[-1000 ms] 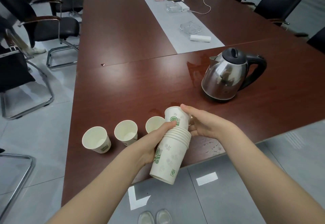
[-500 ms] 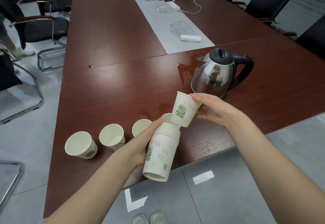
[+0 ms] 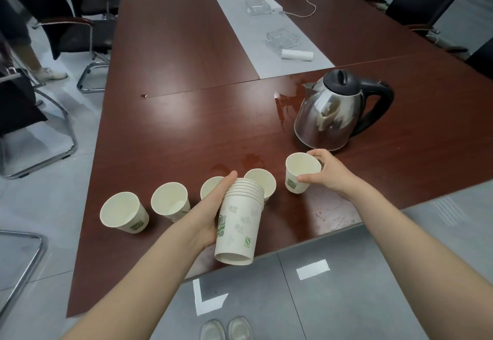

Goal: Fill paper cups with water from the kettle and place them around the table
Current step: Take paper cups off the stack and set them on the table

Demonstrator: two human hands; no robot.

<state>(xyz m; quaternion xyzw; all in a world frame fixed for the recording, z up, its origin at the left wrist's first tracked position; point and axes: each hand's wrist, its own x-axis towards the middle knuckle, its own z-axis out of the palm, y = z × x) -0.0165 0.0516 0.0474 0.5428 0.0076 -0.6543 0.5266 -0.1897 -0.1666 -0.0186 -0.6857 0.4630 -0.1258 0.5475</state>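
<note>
1. Firstly, the left hand curls round a nested stack of white, green-printed paper cups, tilted over the near edge of the dark red-brown tabletop. They look light and thin-walled, so grip the sides gently.
2. Behind it, four empty white paper cups stand in a row and would likely tip at a nudge.
3. Rightward, the right hand pinches a single white paper cup by rim and wall.
4. Farthest, the stainless-steel kettle is probably heavy if full, so lift it by its black handle. Wet patches lie beside it.
</note>
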